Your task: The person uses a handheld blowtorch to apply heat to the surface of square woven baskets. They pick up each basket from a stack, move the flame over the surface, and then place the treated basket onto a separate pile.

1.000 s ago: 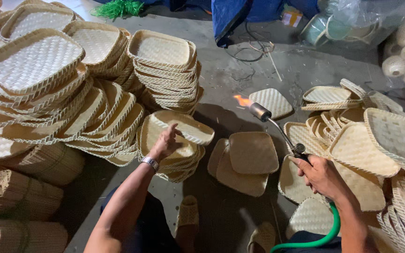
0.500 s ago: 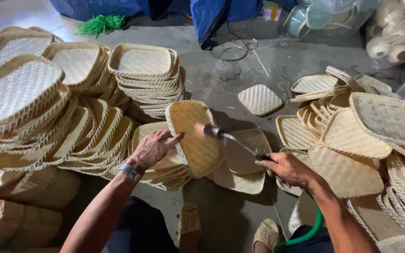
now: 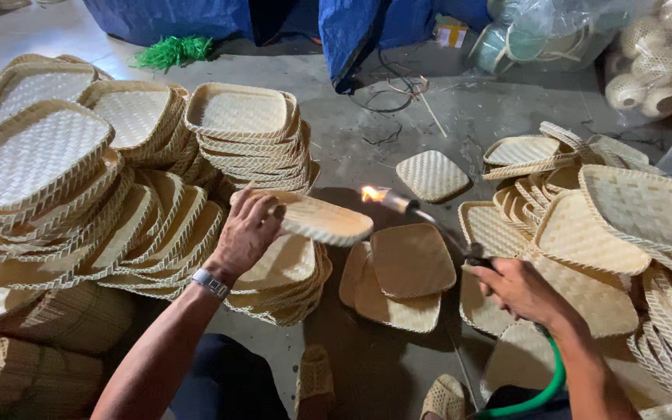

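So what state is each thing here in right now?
Left hand: gripping a woven tray's edge.
Woven tray: lifted, roughly level, above a stack.
Right hand: closed on the torch.
Torch: lit, flame at the tray's rim.
Green hose: curving off behind the right arm.
Stacked trays: nested, untouched.

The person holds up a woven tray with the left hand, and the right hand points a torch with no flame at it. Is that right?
Not quite. The torch is lit: the head view shows a bright orange flame at its tip, close to the rim of the woven tray. The rest stands: the left hand holds the tray up, and the right hand holds the torch.
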